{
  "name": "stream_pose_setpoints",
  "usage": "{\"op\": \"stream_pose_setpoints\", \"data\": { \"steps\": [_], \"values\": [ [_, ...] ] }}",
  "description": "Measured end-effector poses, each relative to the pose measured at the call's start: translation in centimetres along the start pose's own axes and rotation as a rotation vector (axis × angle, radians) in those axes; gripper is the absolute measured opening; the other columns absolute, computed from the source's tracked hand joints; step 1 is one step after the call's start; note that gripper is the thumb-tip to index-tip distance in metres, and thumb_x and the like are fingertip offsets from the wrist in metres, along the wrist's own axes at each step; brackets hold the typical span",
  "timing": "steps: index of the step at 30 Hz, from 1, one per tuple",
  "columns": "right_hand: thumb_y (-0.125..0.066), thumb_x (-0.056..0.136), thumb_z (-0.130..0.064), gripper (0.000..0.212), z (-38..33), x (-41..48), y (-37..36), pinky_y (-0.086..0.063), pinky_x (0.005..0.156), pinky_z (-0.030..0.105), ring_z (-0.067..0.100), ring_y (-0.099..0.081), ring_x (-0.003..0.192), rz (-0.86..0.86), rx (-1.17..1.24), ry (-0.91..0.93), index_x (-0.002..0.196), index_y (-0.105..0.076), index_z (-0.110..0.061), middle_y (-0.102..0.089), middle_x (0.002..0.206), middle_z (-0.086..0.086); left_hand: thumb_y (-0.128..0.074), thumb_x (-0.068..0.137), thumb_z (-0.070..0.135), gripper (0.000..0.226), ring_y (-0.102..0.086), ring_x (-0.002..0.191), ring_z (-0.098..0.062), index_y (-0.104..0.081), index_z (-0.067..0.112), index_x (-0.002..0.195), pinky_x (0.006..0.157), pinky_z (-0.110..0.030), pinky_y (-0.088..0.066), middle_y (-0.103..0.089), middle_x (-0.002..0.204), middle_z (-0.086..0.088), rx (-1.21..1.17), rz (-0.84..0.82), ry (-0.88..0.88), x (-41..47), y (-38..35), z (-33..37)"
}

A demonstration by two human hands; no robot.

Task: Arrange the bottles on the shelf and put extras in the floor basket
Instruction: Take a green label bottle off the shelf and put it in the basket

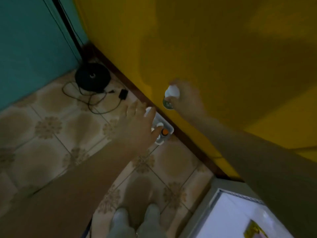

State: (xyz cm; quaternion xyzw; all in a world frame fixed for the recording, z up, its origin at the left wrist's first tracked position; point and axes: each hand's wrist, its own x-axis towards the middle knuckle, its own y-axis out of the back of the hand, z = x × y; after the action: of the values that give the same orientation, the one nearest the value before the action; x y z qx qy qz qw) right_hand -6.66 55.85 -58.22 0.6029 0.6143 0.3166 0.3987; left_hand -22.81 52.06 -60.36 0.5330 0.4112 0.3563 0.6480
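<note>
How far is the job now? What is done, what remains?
Done: the basket already holds some bottles, one with an orange cap. In hand: the right hand grips a white-capped bottle above the floor; the left hand reaches over the basket. Left: putting this bottle in. The shelf is out of view.

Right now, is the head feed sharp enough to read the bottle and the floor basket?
Head view: dim overall, motion-blurred; the white-capped clear bottle in the right hand is smeared, label unreadable; the white plastic floor basket is partly hidden behind the left hand.
</note>
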Motion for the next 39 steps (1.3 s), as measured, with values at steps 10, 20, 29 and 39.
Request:
{"op": "stream_pose_setpoints", "data": {
  "steps": [10,20,29,39],
  "values": [
    [-0.063,0.091,-0.019,0.042,15.9,9.0,-27.7,-0.042,0.096,0.043,0.033,-0.046,0.118,-0.048,0.041,-0.06,0.131,-0.048,-0.014,-0.038,0.14,0.014,-0.031,0.095,0.053,0.062,-0.016,0.143,-0.031,-0.022,0.021,0.147,0.116,-0.048,-0.01,-0.021,0.155,-0.01,-0.009,-0.087,-0.045,8.6,-30.4,-4.5],
    [-0.062,0.092,-0.014,0.045,25.8,16.7,-42.5,-0.041,0.099,0.041,0.033,-0.046,0.122,-0.157,-0.16,-0.034,0.134,-0.046,-0.012,-0.043,0.139,0.015,-0.009,0.081,0.058,0.078,-0.016,0.143,-0.032,-0.019,0.022,0.15,0.115,-0.047,-0.008,-0.022,0.155,-0.011,-0.029,-0.053,-0.012,15.0,-46.7,-7.8],
    [-0.059,0.092,-0.023,0.064,27.1,17.3,-43.8,-0.033,0.106,0.055,0.036,-0.037,0.133,-0.231,-0.268,0.004,0.149,-0.03,-0.019,-0.037,0.147,0.015,-0.01,0.079,0.062,0.082,-0.027,0.138,-0.038,-0.036,0.018,0.144,0.112,-0.052,-0.015,-0.034,0.149,-0.016,-0.002,-0.032,-0.034,15.8,-46.4,-8.1],
    [-0.047,0.099,-0.038,0.048,10.5,8.8,-22.2,-0.037,0.101,0.05,0.035,-0.045,0.123,-0.206,-0.302,0.098,0.141,-0.041,-0.016,-0.044,0.14,0.013,-0.02,0.093,0.061,0.067,-0.011,0.144,-0.032,-0.01,0.027,0.15,0.116,-0.048,-0.01,-0.013,0.157,-0.008,0.107,-0.18,0.09,6.3,-20.5,-7.0]
  ]
}}
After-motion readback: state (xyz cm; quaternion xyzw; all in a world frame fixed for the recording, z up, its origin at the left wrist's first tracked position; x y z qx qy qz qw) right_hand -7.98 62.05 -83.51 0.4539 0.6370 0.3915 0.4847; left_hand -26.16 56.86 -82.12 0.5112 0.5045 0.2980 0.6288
